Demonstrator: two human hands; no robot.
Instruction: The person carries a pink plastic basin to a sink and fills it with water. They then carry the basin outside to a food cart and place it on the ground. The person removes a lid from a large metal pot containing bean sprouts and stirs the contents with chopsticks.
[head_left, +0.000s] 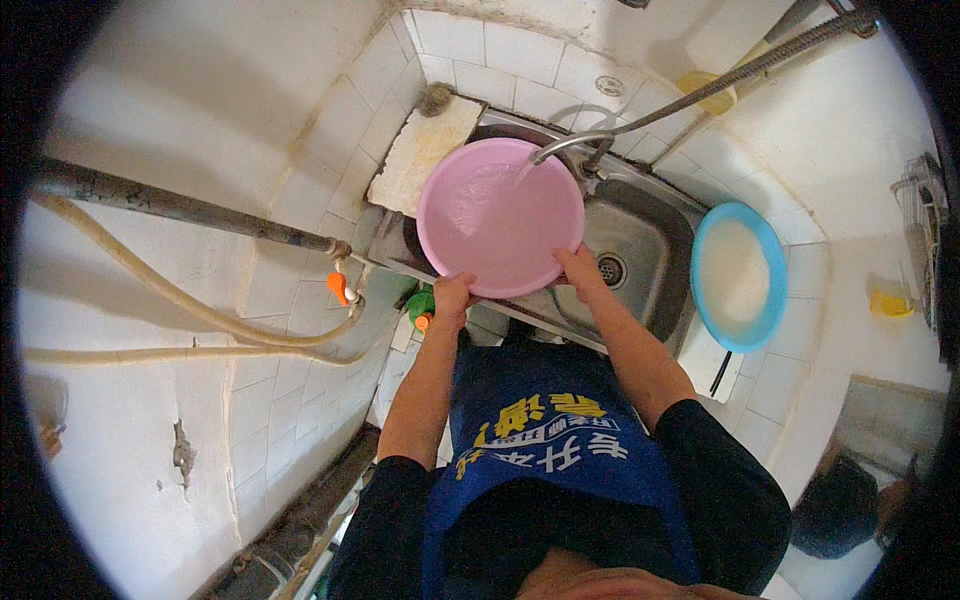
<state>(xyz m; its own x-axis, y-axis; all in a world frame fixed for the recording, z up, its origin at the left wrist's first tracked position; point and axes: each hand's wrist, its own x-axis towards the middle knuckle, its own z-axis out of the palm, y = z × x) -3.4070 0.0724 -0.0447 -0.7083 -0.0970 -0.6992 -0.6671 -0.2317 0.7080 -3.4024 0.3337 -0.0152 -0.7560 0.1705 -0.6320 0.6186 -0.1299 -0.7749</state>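
A round pink plastic basin with water in it rests over the left part of a stainless steel sink. Water runs into it from the curved metal faucet at its upper right rim. My left hand grips the basin's near rim at lower left. My right hand holds the rim at lower right, beside the bare sink bowl and its drain. Fingers under the rim are hidden on both hands.
At the right stands a blue basin holding cloudy liquid, with dark chopsticks by it. A worn white board lies at the sink's left. Hoses and an orange-handled valve run along the left wall. A green bottle stands below.
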